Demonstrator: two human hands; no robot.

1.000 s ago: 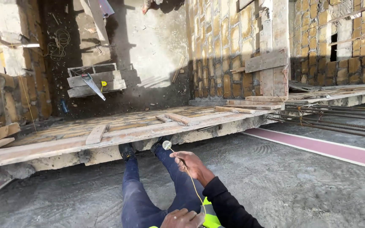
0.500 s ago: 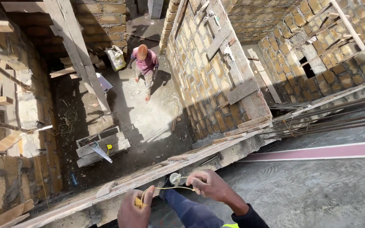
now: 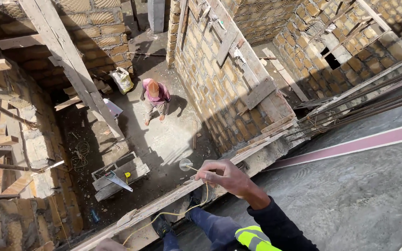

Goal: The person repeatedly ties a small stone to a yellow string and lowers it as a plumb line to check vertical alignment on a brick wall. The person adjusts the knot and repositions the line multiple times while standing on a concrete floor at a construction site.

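One yellow cord [image 3: 204, 193] with one small round weight [image 3: 185, 164] on its end hangs just past the slab edge, pinched in the right hand [image 3: 224, 175]. The left hand [image 3: 110, 244] is barely in frame, can't tell its grip. One person [image 3: 154, 97] stands way below.

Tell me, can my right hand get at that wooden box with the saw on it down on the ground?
Probably not. The right hand holds a yellow string at the slab edge, and the wooden box lies far below on the ground, open air between. Nothing blocks it; it just looks too far down.
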